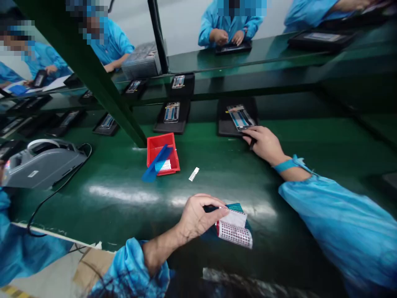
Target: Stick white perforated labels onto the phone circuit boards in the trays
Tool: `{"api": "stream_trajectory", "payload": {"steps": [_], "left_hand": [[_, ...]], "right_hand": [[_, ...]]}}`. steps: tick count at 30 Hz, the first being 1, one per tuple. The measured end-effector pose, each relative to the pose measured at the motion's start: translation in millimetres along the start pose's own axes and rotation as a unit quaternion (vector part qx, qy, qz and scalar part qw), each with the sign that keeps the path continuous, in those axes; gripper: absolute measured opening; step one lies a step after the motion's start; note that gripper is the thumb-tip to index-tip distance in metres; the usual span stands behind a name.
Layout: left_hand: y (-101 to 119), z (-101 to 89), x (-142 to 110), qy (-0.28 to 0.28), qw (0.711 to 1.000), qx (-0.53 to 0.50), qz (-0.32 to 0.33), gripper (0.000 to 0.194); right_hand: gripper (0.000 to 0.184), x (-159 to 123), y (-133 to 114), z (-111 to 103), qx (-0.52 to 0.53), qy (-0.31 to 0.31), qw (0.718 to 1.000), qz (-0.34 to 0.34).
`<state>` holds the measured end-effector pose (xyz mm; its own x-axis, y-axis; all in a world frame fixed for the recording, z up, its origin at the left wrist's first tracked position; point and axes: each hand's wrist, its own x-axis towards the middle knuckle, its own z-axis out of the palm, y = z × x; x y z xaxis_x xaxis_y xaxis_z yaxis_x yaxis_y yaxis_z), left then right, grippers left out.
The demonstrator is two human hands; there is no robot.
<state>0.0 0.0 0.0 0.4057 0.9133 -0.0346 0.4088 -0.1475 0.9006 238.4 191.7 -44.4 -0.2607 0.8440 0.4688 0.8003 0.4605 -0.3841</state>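
My left hand (198, 217) is closed on a small stack of sticker sheets (234, 234), pinched between thumb and fingers. The top sheet is white with rows of dark dots and curls over; a teal sheet edge (235, 207) shows behind it. My right hand (265, 142) reaches forward, its fingertips closed at the near edge of a phone frame (240, 116) with blue strips. This frame lies at an angle on a black tray (225, 128). Something dark shows under my right fingers; I cannot make out what it is.
A red bin (149, 151) holds blue film and a dotted sheet. A small dotted strip (194, 174) lies beside it. Other trays with a phone frame (172, 112) line the bench. A green post (102, 87) and a grey machine (43, 165) stand left. Co-workers sit opposite.
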Motion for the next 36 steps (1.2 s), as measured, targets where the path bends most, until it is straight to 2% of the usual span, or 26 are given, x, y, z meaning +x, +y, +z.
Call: {"api": "stream_trajectory", "payload": {"steps": [2, 4, 9, 12, 16, 20, 26, 31, 36], "left_hand": [[-0.5, 1.8, 0.3, 0.01, 1.0, 0.015, 0.007, 0.021], [-0.5, 3.7, 0.4, 0.028, 0.999, 0.032, 0.007, 0.021], [5.8, 8.3, 0.9, 0.074, 0.995, 0.064, -0.004, 0.018], [12.6, 10.5, 3.0, 0.095, 0.992, 0.082, -0.005, 0.01], [24.0, 10.6, 4.3, 0.124, 0.987, 0.105, 0.005, 0.006], [38.8, 12.9, -1.4, 0.14, 0.985, 0.101, -0.004, 0.01], [55.6, 33.5, -8.0, 0.147, 0.988, 0.042, -0.033, 0.015], [55.8, 55.3, -10.1, 0.197, 0.979, 0.021, -0.055, 0.021], [49.7, 62.4, -14.1, 0.262, 0.962, 0.073, -0.03, 0.016]], "right_hand": [[0.025, -15.4, -19.8, -9.4, 0.025, 0.016, 0.999, 0.012], [0.023, -44.6, -47.7, -23.0, 0.059, 0.018, 0.998, 0.018], [0.018, -137.5, -119.2, -56.2, 0.143, -0.042, 0.988, 0.024], [0.019, -166.3, -142.4, -61.1, 0.176, -0.056, 0.981, 0.064], [0.022, -168.4, -150.9, -61.5, 0.206, -0.051, 0.971, 0.111], [0.022, -166.3, -152.0, -69.3, 0.231, -0.039, 0.966, 0.107], [0.021, -175.6, -154.8, -74.1, 0.265, -0.009, 0.958, 0.107], [0.026, -176.3, -155.5, -80.9, 0.264, 0.024, 0.951, 0.158], [0.031, -176.4, -150.4, -91.4, 0.257, 0.025, 0.945, 0.2]]}}
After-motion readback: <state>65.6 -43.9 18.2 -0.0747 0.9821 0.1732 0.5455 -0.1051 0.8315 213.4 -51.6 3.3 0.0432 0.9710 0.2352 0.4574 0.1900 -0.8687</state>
